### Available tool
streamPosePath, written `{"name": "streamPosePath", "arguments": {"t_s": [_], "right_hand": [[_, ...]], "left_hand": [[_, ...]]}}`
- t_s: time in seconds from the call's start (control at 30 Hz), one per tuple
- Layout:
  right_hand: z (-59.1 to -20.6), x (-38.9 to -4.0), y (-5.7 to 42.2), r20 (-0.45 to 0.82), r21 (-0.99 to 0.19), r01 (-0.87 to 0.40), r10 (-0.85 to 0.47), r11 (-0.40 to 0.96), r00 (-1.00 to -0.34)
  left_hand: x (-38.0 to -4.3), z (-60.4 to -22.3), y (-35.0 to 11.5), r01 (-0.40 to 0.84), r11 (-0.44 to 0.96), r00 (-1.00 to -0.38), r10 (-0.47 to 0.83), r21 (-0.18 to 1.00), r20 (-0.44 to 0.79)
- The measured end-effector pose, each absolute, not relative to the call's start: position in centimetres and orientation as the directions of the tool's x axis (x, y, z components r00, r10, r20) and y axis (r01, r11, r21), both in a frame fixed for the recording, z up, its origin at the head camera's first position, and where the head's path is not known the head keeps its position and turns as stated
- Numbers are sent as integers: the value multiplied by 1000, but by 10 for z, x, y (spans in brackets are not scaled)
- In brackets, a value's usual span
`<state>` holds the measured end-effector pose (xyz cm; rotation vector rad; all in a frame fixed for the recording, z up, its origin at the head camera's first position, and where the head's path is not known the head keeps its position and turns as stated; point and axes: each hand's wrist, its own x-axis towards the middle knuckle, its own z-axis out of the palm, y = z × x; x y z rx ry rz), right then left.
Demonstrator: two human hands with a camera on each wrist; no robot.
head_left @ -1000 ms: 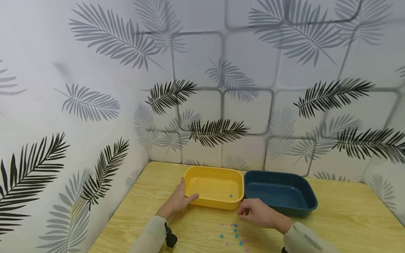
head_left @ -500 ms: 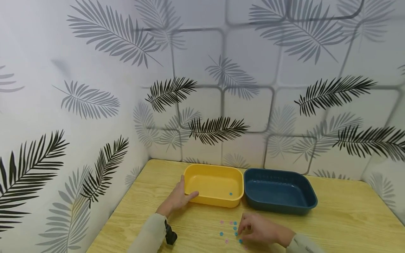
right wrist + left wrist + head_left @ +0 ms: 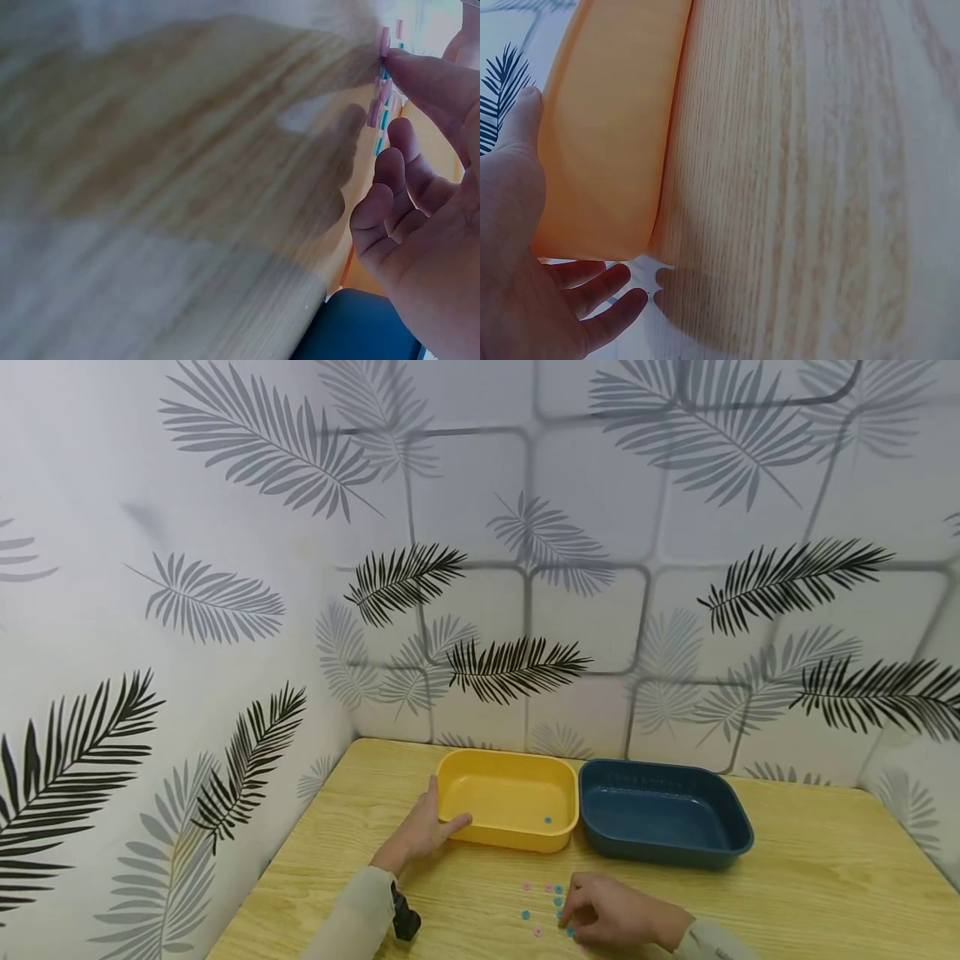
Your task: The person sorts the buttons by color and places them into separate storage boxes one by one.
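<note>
My left hand (image 3: 422, 828) rests at the left front corner of a yellow plastic bin (image 3: 504, 839), thumb at the front rim and fingers along the left side. In the left wrist view, that thumb lies up at the rim of the bin (image 3: 611, 150). A single small blue disc (image 3: 547, 820) lies inside the bin. My right hand (image 3: 611, 912) is down at several flat, button-like discs on the table, blue (image 3: 526, 915) and pink (image 3: 537, 932). In the right wrist view, a fingertip overlaps the discs (image 3: 385, 41) while other fingers curl loosely. I cannot tell whether it pinches one.
A dark blue bin (image 3: 667, 852) stands right of the yellow one, side by side with it. Both are on a light wood-grain table (image 3: 817, 868) near the patterned back wall (image 3: 480, 618). A black device (image 3: 406, 920) sits at my left wrist.
My right hand has come down from the front of the bins, toward me, to the discs on the table. The left hand has stayed at the yellow bin's corner.
</note>
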<state>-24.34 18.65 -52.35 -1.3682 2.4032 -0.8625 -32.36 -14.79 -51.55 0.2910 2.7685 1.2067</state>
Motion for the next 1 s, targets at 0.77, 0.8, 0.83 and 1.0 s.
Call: {"name": "streamPosePath", "arguments": {"t_s": [0.77, 0.8, 0.83, 1.0], "right_hand": [[-522, -246, 183, 104, -644, -689, -854, 333, -510], [-522, -246, 183, 101, -644, -687, -853, 336, -512], [-522, -247, 183, 98, -645, -685, -852, 339, -514], [-523, -248, 183, 92, -644, -683, -851, 346, -518]], "left_hand": [[-322, -514, -147, 136, 656, -976, 218, 742, -14], [-322, -514, -147, 134, 653, -976, 217, 745, -15], [-322, -514, -148, 133, 651, -976, 217, 747, -15], [-323, -514, -148, 129, 652, -977, 213, 747, -17]]}}
